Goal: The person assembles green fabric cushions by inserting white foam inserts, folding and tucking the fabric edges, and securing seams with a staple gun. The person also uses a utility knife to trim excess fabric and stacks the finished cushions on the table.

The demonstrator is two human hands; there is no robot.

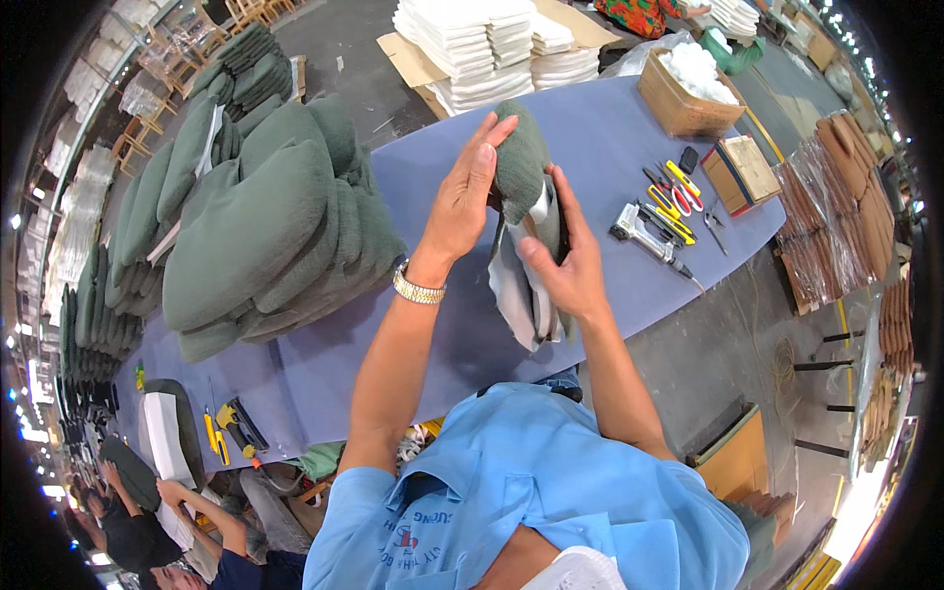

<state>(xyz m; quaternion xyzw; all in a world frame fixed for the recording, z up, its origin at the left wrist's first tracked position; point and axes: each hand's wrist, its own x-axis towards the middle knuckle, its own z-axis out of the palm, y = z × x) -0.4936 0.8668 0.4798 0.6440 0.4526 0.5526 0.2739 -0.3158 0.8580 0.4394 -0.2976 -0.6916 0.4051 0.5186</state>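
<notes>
A dark green fabric-covered cushion stands on edge between my two hands over the table. Its lower part shows a whitish-grey lining and folded open edges. My left hand, with a gold watch at the wrist, presses its palm side and long fingers against the cushion's left face near the top. On the other side my right hand clasps the right edge, fingers pointing up along it and thumb toward the lining. The cushion hides some of the left fingertips and part of the right palm.
Stacked green cushions fill the table's left. At right lie a pneumatic staple gun, scissors, cutters and pliers, with a box of white stuffing behind. White padding stacks stand beyond. Another person's hands work at lower left.
</notes>
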